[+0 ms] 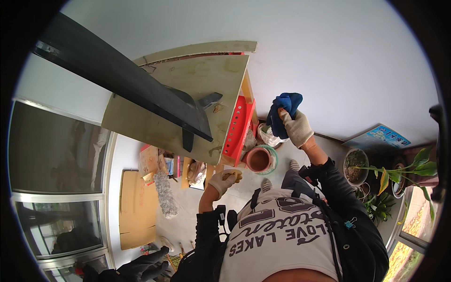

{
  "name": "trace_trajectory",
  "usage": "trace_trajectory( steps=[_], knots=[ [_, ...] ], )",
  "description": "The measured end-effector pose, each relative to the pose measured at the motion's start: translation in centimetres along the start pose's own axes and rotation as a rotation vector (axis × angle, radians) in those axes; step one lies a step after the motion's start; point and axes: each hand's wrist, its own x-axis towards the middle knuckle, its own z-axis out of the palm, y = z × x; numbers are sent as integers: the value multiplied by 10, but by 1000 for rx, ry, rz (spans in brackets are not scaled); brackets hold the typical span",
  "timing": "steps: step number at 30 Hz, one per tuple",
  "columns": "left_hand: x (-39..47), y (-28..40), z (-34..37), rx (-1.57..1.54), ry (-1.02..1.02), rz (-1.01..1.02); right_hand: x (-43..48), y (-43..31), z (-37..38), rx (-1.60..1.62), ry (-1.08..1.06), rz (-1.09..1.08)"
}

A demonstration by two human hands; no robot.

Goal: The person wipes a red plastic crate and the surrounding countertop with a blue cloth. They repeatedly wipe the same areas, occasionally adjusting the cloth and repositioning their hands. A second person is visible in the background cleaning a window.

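Note:
My right hand [296,128], in a pale work glove, grips a bunched dark blue cloth [282,114] in front of the white wall. My left hand [225,180], gloved too, is low beside the near corner of a table; its fingers are curled, and whether something yellowish at the fingertips is held or is part of the glove cannot be told. On the worn greenish tabletop [169,105] stands a black monitor or television [134,77], seen from above, on splayed feet. A red perforated plastic piece [236,130] shows under the table's edge.
Flowerpots, one a terracotta-coloured pot [258,159], stand on the floor by my feet. Cardboard [138,211], boxes and a grey fluffy duster [166,199] lie at left. Potted plants [356,167] and a blue printed board [382,136] are at right. Glass panes line the left.

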Motion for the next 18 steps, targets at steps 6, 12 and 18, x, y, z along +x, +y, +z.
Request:
trace_trajectory(
  steps=[6,12,18],
  knots=[
    [-55,-9,-11,-373,402,298,115,-68,42,-431,28,-700],
    [-59,31,35,-463,784,328,118,-56,78,-999,-332,-963],
    [-38,49,65,-504,1135,190,156,-59,62,-775,-737,-1147]
  ],
)
